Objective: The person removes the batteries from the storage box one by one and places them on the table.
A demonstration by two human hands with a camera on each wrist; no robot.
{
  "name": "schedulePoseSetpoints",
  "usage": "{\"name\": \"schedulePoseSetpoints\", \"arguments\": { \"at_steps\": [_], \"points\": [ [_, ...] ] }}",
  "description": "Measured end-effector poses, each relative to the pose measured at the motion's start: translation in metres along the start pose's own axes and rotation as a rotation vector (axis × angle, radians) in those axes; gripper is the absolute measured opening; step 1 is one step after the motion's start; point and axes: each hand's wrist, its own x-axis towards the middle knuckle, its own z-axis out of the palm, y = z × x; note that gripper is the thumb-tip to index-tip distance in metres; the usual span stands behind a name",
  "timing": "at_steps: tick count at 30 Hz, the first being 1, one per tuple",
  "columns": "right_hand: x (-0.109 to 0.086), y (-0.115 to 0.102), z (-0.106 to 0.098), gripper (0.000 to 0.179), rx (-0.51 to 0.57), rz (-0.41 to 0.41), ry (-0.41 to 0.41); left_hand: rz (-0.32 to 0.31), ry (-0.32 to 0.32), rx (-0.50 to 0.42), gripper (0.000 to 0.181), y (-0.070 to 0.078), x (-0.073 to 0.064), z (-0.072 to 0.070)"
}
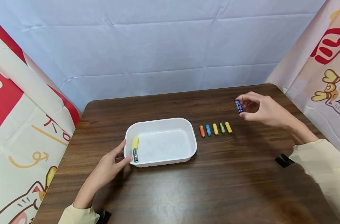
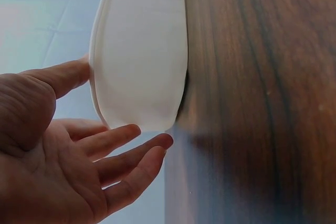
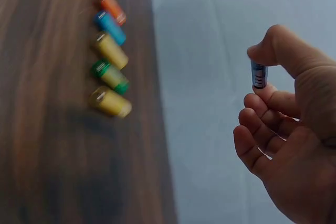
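My right hand [image 1: 263, 109] is raised above the right side of the table and pinches a dark blue battery [image 1: 238, 106] by its ends between thumb and index finger. In the right wrist view the same battery [image 3: 259, 75] stands between those fingertips, the other fingers loosely bent. My left hand [image 1: 109, 166] touches the left end of a white plastic tray [image 1: 161, 162], thumb at the near corner, relaxed fingers along the side. Inside that end lie a yellow battery [image 1: 136, 143] and a dark green battery [image 1: 135, 156]. The left wrist view shows the tray's outer wall [image 2: 142, 51] against the fingers.
Right of the tray lies a row of batteries: orange [image 1: 202, 131], light blue [image 1: 208, 130], yellow [image 1: 215, 129], green [image 1: 222, 128] and another yellow [image 1: 228, 127]. They rest on a dark wooden table [image 1: 170, 189]. A pale cloth [image 1: 170, 46] hangs behind it, with printed cloths at both sides.
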Motion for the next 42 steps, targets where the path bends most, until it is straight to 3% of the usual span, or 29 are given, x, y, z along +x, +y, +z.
{"name": "schedulePoseSetpoints", "arguments": {
  "at_steps": [6,13,28,35,42],
  "points": [
    [-0.015,0.048,0.022,0.045,-0.053,-0.003,-0.065,-0.015,0.004,-0.006,0.077,0.0,0.0,0.0],
    [-0.021,0.071,0.043,0.043,-0.051,0.089,-0.177,-0.012,0.002,-0.002,0.077,0.001,-0.001,0.0],
    [-0.021,0.082,0.058,0.047,-0.088,0.111,-0.275,0.017,0.011,-0.018,0.076,0.0,-0.001,0.0],
    [-0.021,0.08,0.057,0.048,-0.082,0.113,-0.286,0.016,0.011,-0.014,0.076,0.0,-0.001,0.0],
    [-0.02,0.08,0.058,0.062,-0.075,0.126,-0.28,0.025,0.015,-0.001,0.076,0.001,-0.001,-0.001]
  ]
}}
